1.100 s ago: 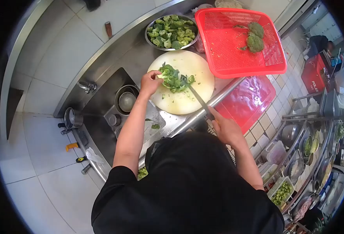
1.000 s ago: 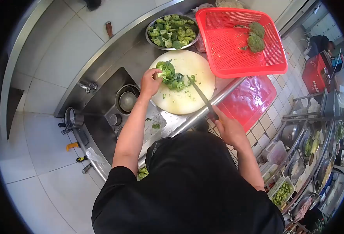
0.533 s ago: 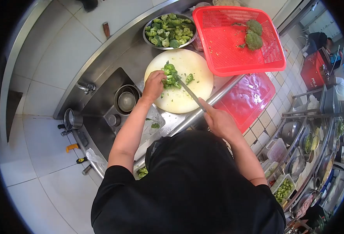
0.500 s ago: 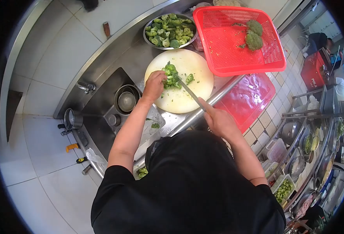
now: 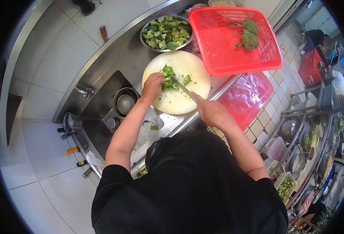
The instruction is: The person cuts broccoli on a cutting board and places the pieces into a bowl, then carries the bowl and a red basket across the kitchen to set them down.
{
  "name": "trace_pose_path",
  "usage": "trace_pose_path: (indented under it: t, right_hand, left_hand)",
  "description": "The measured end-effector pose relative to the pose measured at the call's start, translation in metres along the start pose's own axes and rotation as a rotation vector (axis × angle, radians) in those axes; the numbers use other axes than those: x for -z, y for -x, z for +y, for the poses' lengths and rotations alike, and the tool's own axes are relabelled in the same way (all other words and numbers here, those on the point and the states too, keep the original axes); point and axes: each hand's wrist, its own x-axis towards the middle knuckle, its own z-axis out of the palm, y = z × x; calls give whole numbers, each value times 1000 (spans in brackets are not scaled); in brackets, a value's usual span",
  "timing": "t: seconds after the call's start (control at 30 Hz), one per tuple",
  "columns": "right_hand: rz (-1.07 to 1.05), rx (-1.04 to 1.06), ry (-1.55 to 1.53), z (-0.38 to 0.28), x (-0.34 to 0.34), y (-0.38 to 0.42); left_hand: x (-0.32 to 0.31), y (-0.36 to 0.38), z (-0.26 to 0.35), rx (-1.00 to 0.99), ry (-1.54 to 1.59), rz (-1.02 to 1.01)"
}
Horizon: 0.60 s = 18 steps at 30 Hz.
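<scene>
A round white cutting board [image 5: 198, 74] lies on the steel counter beside the sink. On its left part my left hand [image 5: 152, 86] is closed around a head of broccoli [image 5: 168, 78], with the fingers on its left side. My right hand [image 5: 212, 112] grips a knife [image 5: 186, 90] by its handle, at the right edge of the board. The blade points up and left, and its tip end meets the broccoli. One loose floret [image 5: 187, 79] and small green crumbs lie to the right of the blade.
A steel bowl [image 5: 142, 40] of cut florets stands behind the board. The red basket [image 5: 218, 70] at the back right holds two broccoli heads [image 5: 250, 34]. Left of the board is a sink [image 5: 98, 117] with pots. A shelf rack [image 5: 316, 113] stands at far right.
My right hand has shifted slightly left and up with the knife. My left hand stays on the broccoli. The whole view has drifted a little.
</scene>
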Motion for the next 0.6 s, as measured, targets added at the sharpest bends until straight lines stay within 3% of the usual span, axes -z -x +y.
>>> trace_pose_path:
  t: [0.4,0.6]
  right_hand:
    - [118,-12,-209,20,0,25]
    - [86,26,-234,23,6,49]
  left_hand:
    - [5,16,-5,67,7,57]
    - [8,19,-8,387,164,117]
